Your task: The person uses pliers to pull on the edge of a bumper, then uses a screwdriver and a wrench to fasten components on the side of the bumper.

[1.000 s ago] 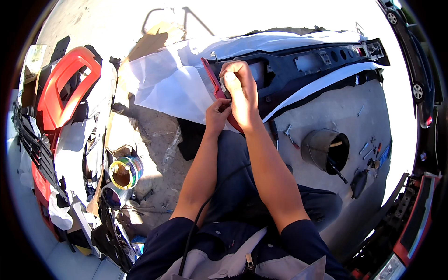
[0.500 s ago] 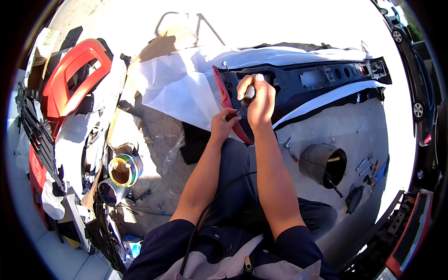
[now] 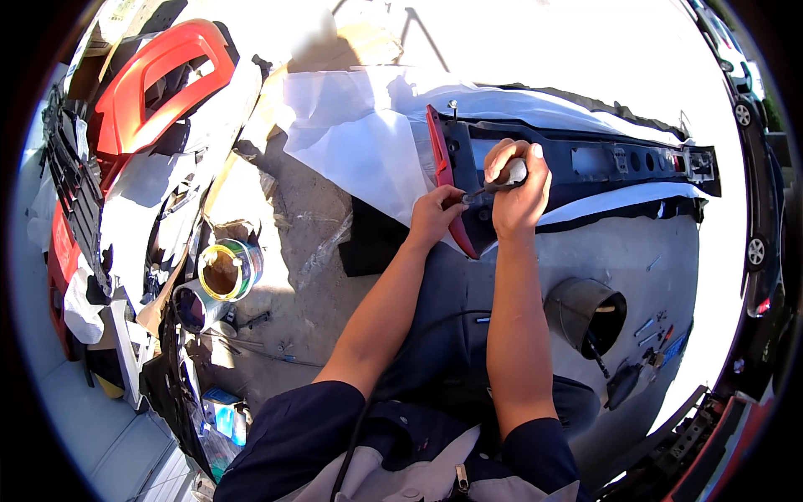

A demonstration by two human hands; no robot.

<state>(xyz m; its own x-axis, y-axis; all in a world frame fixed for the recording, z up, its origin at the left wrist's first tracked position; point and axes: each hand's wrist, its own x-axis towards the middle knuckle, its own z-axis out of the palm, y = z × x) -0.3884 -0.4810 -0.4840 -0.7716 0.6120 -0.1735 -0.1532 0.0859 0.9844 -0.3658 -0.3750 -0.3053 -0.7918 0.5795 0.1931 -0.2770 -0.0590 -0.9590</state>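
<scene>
In front of me lies a long dark car body part with a red end piece, its inner side up, on white sheeting. My right hand is wrapped round a screwdriver, whose thin shaft slants down to the left. The tip reaches my left hand at the red end piece. Thumb and fingers of that hand are pinched together beside the tip, on a small greyish piece too small to name.
On the right stand a dark bucket and scattered hand tools. To the left are an open paint can, a red plastic frame part and heaped car parts. A thin dark cable crosses my body. Parked cars line the far right.
The whole view has shifted, so the car part and both hands sit farther right. My right hand has moved slightly right against the part, and the screwdriver lies flatter.
</scene>
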